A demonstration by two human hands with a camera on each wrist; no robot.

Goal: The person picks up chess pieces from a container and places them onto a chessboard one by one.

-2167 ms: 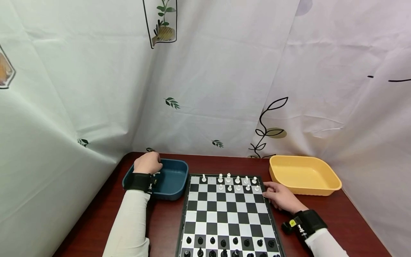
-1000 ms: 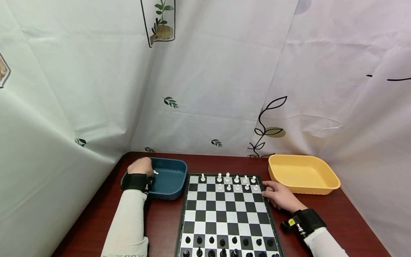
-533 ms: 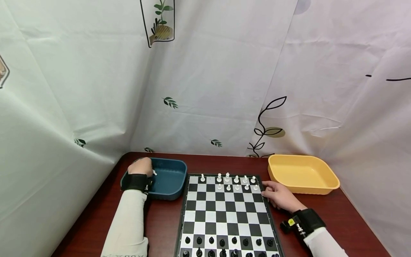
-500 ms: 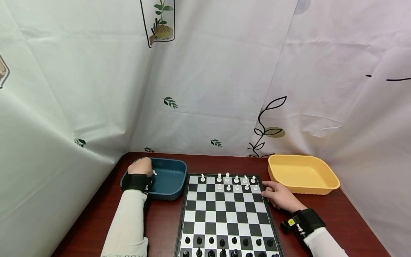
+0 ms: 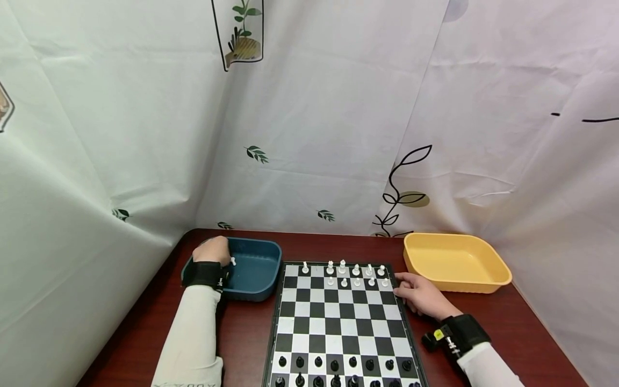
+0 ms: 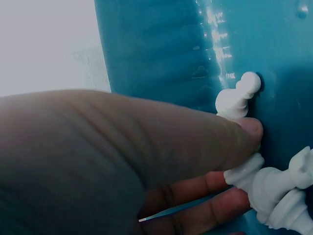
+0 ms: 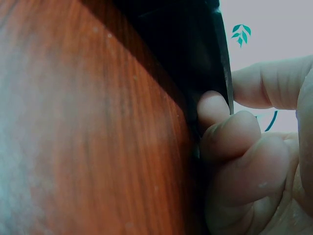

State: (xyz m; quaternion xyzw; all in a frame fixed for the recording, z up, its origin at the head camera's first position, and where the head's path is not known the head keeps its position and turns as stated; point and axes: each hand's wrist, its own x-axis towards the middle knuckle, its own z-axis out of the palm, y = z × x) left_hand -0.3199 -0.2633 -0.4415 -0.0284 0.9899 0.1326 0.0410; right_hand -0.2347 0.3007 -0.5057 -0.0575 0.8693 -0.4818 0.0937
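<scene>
The fingers (image 6: 215, 142) of the left hand (image 5: 213, 250) pinch a white chess piece (image 6: 237, 100) between thumb and fingers, low inside the blue tray (image 5: 258, 269); a second white piece (image 6: 279, 188) lies touching the lower fingers. Compared with two seconds ago, this hand has sunk from the far rim of the tray into it and closed on the piece, and in the last half second it has hardly moved, so I judge that the piece is gripped but not yet lifted out. The right hand (image 5: 423, 295) has stayed in its place, its curled fingers (image 7: 230, 134) gripping the right edge of the chessboard (image 5: 343, 322) and holding it steady on the tabletop (image 5: 242, 333). On the board the white pieces (image 5: 355, 274) fill only part of the far rows, with empty squares on the left, while the black pieces (image 5: 338, 368) stand complete on the near side. The yellow tray (image 5: 456, 263) is at the right.
</scene>
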